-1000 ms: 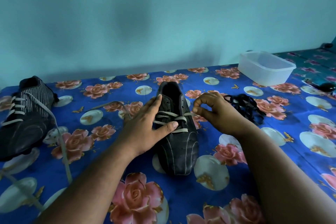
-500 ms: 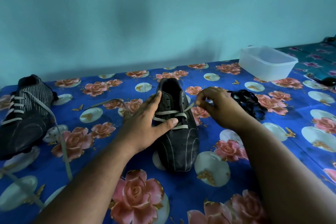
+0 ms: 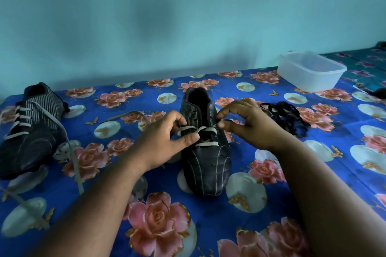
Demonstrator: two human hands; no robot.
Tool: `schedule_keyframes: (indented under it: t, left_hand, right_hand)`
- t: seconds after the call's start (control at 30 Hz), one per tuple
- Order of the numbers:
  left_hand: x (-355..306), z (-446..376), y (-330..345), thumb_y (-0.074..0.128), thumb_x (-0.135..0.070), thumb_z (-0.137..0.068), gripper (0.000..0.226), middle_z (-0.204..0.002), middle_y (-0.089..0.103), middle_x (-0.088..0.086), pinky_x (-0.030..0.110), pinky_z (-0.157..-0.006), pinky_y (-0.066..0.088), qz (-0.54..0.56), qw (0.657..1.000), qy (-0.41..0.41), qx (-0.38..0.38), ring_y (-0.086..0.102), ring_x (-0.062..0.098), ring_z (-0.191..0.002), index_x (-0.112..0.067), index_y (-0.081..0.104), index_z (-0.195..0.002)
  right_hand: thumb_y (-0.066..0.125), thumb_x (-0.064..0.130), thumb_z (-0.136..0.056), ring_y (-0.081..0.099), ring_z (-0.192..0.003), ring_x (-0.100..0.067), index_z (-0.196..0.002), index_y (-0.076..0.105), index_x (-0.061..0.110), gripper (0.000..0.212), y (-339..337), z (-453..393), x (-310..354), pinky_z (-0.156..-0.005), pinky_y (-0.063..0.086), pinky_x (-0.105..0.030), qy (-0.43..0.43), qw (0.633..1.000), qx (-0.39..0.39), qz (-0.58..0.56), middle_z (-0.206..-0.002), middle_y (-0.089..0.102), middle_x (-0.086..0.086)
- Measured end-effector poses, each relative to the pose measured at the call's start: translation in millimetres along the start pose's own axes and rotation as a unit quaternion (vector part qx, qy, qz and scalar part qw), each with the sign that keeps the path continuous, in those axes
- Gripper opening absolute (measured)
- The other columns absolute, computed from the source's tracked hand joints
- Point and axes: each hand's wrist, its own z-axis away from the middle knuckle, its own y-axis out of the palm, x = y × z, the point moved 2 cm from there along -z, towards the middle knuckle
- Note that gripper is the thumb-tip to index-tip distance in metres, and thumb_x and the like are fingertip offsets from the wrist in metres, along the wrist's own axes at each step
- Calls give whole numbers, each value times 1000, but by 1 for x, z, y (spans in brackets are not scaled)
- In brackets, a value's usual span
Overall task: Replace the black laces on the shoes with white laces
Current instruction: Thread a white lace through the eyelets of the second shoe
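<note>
A black striped shoe (image 3: 205,165) stands in the middle of the floral cloth, toe toward me, with a white lace (image 3: 205,130) crossed through its lower eyelets. My left hand (image 3: 165,140) pinches the lace at the shoe's left side, fingers curled. On the right side my right hand (image 3: 248,125) pinches the lace end by the eyelets. A second black shoe (image 3: 29,131) laced in white lies at the far left, its loose lace trailing forward. A pile of black laces (image 3: 286,117) lies just right of my right hand.
A clear plastic tub (image 3: 311,73) sits at the back right. The blue floral cloth (image 3: 208,225) covers the whole surface up to a plain wall. Another patterned cloth lies beyond the tub, with a dark object (image 3: 379,93) at the right edge.
My left hand, which lay flat against the shoe's side, has curled and now pinches the lace. My right hand has shifted slightly, still pinching the lace end at the right eyelets.
</note>
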Motion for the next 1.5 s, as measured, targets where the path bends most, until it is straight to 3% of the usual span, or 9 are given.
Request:
schedule_keyframes:
  t: [0.3, 0.47, 0.67, 0.8, 1.0, 1.1, 1.2, 1.33, 1.5]
  left_hand:
    - [12, -8, -10, 54, -67, -90, 56, -96, 70, 18, 59, -91, 52, 78, 997, 6, -29, 67, 34, -97, -14, 70, -92]
    - [12, -5, -12, 56, -49, -91, 43, -105, 73, 11, 40, -97, 52, 114, 993, -21, -24, 67, 14, -103, -11, 72, -100]
    - [4, -4, 1, 62, -63, -82, 39, -89, 64, -7, 30, -73, 49, 72, 997, 1, -41, 60, 8, -83, -26, 63, -94]
    - [0, -6, 9, 75, -45, -86, 29, -102, 61, -7, 22, -76, 42, 76, 993, 7, -88, 56, 7, -94, -26, 62, -103]
    - [2, -6, 8, 76, -58, -79, 33, -103, 63, -6, 28, -81, 49, 105, 993, 9, -50, 61, 11, -96, -35, 64, -99]
    - [-2, -7, 10, 80, -35, -85, 19, -95, 65, -6, 23, -76, 51, 112, 992, -20, -56, 63, 8, -87, -28, 66, -96]
    - [-3, -7, 17, 79, -20, -88, 16, -84, 61, -11, 10, -66, 47, 193, 978, -76, -34, 59, -4, -73, -17, 67, -98]
    - [1, -8, 19, 80, -18, -87, 18, -89, 62, -6, 26, -76, 50, 257, 959, -119, -12, 60, 10, -84, -17, 67, -99]
    - [-5, -5, 11, 81, -23, -85, 24, -68, 65, -17, 14, -64, 47, 237, 970, -60, -9, 59, -3, -67, -11, 65, -98]
  right_hand:
    - [68, 41, -93, 52, -106, -12, -92, 68, 30, 11, -4, -2, -6, -95, 38, -32, 9, 1000, 3, -9, -99, 68, 17]
    - [66, 32, -98, 57, -100, -15, -95, 67, 27, 6, -4, -2, -5, -91, 46, -36, 27, 999, 16, -41, -96, 70, 8]
    - [65, 18, -99, 59, -89, -4, -96, 66, 19, 3, 1, -3, 4, -79, 42, -12, 19, 997, -9, -70, -93, 67, 8]
    - [66, 20, -99, 63, -88, -9, -99, 69, 22, 3, 7, -5, -1, -81, 49, -23, 20, 998, -3, -61, -91, 69, 7]
    - [67, 21, -99, 63, -87, -6, -99, 72, 21, 5, 6, -5, -2, -84, 51, -32, 33, 998, -8, -61, -91, 71, 8]
    - [67, 22, -99, 64, -87, -7, -95, 70, 26, 6, 5, -5, -2, -83, 52, -34, 33, 998, -10, -51, -89, 70, 9]
    - [67, 21, -99, 64, -87, -8, -93, 70, 27, 9, 3, -4, -3, -82, 50, -27, 33, 997, -15, -63, -87, 69, 12]
    - [67, 19, -99, 62, -82, -2, -92, 71, 23, 8, 1, -6, -4, -76, 44, -11, 52, 995, -23, -80, -85, 69, 14]
    - [65, 21, -100, 61, -84, -24, -96, 71, 14, 10, 0, -5, -4, -73, 48, -23, 71, 994, -21, -85, -89, 70, -5]
